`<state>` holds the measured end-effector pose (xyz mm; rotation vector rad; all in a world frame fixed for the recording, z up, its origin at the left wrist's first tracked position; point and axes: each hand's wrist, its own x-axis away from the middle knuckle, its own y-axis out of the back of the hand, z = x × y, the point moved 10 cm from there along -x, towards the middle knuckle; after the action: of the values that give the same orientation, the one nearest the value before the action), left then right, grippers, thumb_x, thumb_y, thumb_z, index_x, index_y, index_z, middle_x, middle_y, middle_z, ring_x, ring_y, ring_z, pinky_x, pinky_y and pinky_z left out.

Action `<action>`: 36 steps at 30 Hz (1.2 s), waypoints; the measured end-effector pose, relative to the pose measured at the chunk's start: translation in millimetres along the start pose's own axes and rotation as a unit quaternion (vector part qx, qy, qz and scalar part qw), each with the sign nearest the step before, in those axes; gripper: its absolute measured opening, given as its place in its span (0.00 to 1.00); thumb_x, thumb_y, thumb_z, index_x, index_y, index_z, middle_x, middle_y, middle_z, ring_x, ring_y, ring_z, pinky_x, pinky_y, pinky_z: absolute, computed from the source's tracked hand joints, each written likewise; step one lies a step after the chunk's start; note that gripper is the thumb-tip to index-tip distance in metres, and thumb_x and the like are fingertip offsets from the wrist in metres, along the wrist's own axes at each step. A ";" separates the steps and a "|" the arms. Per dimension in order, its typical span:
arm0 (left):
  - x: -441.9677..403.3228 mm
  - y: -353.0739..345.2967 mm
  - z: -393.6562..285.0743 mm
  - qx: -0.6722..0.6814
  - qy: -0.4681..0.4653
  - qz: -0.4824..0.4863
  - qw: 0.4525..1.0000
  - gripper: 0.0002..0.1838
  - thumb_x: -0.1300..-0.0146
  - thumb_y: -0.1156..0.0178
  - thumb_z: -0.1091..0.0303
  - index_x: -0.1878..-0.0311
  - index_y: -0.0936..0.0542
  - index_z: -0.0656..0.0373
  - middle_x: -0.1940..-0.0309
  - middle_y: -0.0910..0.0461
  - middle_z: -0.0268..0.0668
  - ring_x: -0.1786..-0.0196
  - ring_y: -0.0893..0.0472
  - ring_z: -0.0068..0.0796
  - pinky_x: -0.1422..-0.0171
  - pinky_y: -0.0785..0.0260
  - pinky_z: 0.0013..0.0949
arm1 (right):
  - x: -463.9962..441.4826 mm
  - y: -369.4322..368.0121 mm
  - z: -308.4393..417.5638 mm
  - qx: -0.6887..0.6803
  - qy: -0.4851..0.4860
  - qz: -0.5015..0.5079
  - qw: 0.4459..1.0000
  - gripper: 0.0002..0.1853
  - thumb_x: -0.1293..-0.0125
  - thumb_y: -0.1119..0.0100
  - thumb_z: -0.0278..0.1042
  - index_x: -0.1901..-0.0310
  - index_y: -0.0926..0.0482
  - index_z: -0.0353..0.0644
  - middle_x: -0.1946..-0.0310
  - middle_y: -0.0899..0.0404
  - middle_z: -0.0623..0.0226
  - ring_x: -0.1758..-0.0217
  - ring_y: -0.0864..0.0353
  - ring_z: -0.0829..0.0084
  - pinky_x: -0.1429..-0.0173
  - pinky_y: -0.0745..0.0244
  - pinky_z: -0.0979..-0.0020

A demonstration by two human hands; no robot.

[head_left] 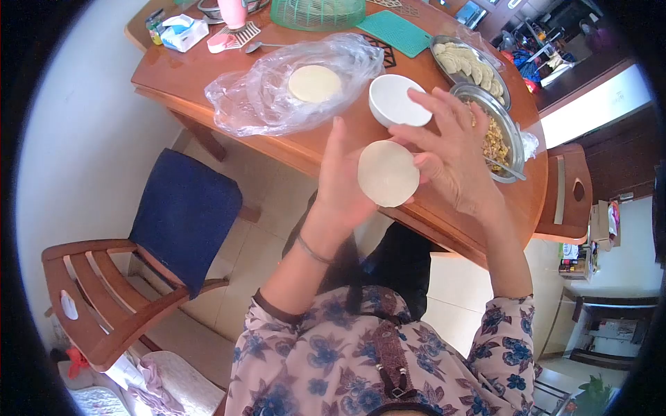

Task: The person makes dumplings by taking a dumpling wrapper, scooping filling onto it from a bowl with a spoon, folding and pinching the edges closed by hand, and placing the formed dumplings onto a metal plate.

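A round, flat dough wrapper lies on the palm side of my left hand, whose thumb points up. My right hand is at the wrapper's right edge, its thumb and a finger near or on that edge, the other fingers spread above. Just beyond my hands stands a white bowl. More round wrappers are stacked on a clear plastic bag. To the right, a metal bowl of yellowish filling holds a spoon, and behind it is a metal tray of folded dumplings.
The wooden table also bears a green mesh cover, a green mat, a spoon and a tissue pack. A chair with a blue seat stands at the left, another chair at the right.
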<state>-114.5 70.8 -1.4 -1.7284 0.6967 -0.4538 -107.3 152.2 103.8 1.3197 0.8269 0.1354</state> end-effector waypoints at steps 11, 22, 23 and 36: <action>-8.3 -1.6 11.1 -0.034 0.004 -0.058 0.998 0.58 0.30 0.66 0.21 0.27 0.37 0.76 0.30 0.30 0.55 0.27 0.28 0.49 0.25 0.32 0.53 | 22.5 -14.2 22.8 -0.117 0.008 0.024 0.993 0.31 0.25 0.56 0.69 0.46 0.13 0.53 0.28 0.30 0.62 0.23 0.42 0.49 0.22 0.67 0.34; -11.6 -1.2 7.2 -0.071 0.003 -0.067 0.995 0.57 0.31 0.68 0.19 0.30 0.34 0.73 0.33 0.27 0.48 0.29 0.26 0.43 0.25 0.34 0.45 | 50.7 -4.6 39.3 -0.087 0.045 0.075 0.992 0.31 0.30 0.53 0.73 0.50 0.12 0.58 0.28 0.31 0.66 0.22 0.42 0.55 0.22 0.67 0.35; -11.9 0.2 6.0 -0.073 0.002 -0.072 0.995 0.57 0.31 0.69 0.19 0.30 0.33 0.73 0.34 0.26 0.50 0.30 0.26 0.44 0.26 0.33 0.45 | 54.0 -3.9 37.6 -0.066 0.039 0.080 0.994 0.34 0.29 0.60 0.75 0.51 0.11 0.59 0.28 0.31 0.67 0.22 0.43 0.56 0.21 0.67 0.39; -6.1 -12.9 16.7 -0.151 0.019 -0.043 0.987 0.54 0.28 0.70 0.23 0.24 0.38 0.69 0.33 0.28 0.62 0.34 0.21 0.52 0.41 0.18 0.51 | 60.6 32.9 -15.0 -0.200 -0.136 -0.092 0.966 0.15 0.30 0.37 0.42 0.48 0.16 0.42 0.34 0.29 0.55 0.32 0.29 0.52 0.29 0.35 0.57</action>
<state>-105.8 89.2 6.9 -2.0457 0.7491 -0.4602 -61.3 205.7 105.2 0.8524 0.6411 -0.0262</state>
